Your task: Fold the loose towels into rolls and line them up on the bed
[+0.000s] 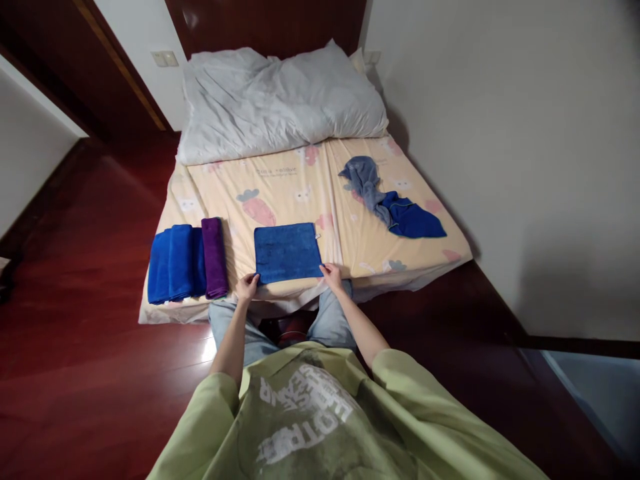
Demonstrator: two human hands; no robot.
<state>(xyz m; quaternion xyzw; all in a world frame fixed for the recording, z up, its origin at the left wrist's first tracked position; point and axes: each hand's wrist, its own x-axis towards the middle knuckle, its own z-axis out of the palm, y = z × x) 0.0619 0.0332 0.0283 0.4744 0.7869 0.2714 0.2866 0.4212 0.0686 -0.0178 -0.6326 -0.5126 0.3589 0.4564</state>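
Note:
A blue towel (287, 252) lies flat on the bed (350, 257), folded into a rectangle near the front edge. My left hand (247, 287) pinches its near left corner. My right hand (332, 275) pinches its near right corner. Both hands rest on the mattress edge with fingers closed on the cloth. To the left sit folded blue towels (175, 263) and a folded purple towel (215, 257), side by side.
A heap of loose blue and grey cloths (387, 200) lies at the right of the bed. A crumpled white duvet (280, 103) covers the head end. A white wall (525, 147) runs along the right; dark red wooden floor (80, 280) spreads to the left.

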